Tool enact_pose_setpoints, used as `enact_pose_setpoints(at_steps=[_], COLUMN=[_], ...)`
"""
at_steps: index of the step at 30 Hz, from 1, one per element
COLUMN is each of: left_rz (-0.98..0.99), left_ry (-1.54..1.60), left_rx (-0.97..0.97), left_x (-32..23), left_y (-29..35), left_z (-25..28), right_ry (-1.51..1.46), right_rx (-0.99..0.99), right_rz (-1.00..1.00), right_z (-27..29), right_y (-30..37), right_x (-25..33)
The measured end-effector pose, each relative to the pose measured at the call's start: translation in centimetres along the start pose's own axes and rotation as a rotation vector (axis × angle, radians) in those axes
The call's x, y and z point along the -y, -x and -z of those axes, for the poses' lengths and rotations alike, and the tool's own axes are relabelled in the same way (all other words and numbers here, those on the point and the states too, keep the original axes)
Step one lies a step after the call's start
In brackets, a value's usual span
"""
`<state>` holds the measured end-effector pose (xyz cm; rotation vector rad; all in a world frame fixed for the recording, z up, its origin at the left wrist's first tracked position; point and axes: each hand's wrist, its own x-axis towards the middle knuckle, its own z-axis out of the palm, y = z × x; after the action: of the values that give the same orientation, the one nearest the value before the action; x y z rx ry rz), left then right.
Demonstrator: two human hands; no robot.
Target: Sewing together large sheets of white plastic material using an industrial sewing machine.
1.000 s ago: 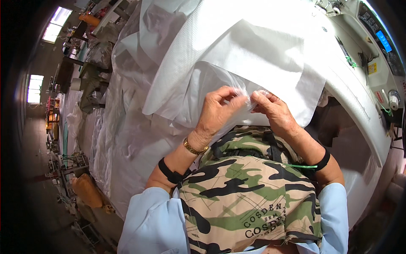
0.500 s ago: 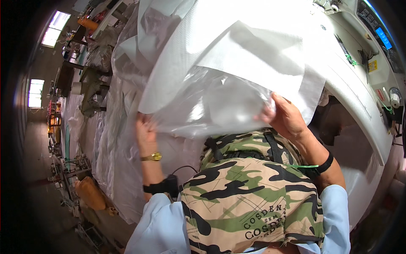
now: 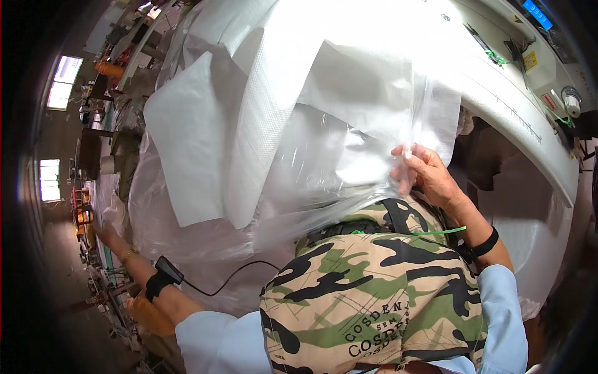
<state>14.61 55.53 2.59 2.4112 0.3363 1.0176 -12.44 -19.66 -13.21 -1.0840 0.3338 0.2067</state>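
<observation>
Right of centre we've got our right hand pinching the edge of a clear plastic bag, fingers curled tight around a gathered bit of the film. The bag billows across the middle of the frame, draped over a white woven sack that lies folded from the upper left toward the centre. Our left hand is way out at the far left edge, arm stretched full length (black wrist strap with a cable trailing off it), and it's too small and dim there to tell whether the fingers are open or gripping anything. More crumpled plastic sits underneath the sack. Upper right there's a white machine — curved housing, a few controls along the top.
</observation>
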Motion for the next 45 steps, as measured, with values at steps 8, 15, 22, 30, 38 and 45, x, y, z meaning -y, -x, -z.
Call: enact_pose_setpoints(at_steps=[8,15,22,30,38,45], left_rz=[-1.432,-1.337,-1.014,-0.269,-0.165,-0.263], left_ry=[0.290,0.420,0.741,1.140,0.925,0.852], left_rx=[0.905,0.539,0.577,1.431,1.534,1.573], left_x=[-40.8,-45.8,-42.8,-45.4,-44.8,-43.8], left_y=[26.6,41.4,39.9,34.4,32.6,33.7], left_z=[-5.5,-17.2,-19.6,-11.9,-10.5,-10.0], right_ry=[-0.006,-0.076,-0.093,0.007,0.119,0.493], right_rx=[-0.264,-0.228,-0.208,-0.145,-0.017,0.097], right_rz=[0.255,0.248,0.276,0.275,0.349,0.510], right_z=[-0.9,-0.2,0.5,-1.5,-6.6,-9.4], right_y=[-0.2,1.0,0.7,1.7,5.4,6.0], right_x=[0.9,1.2,0.5,2.4,5.3,5.5])
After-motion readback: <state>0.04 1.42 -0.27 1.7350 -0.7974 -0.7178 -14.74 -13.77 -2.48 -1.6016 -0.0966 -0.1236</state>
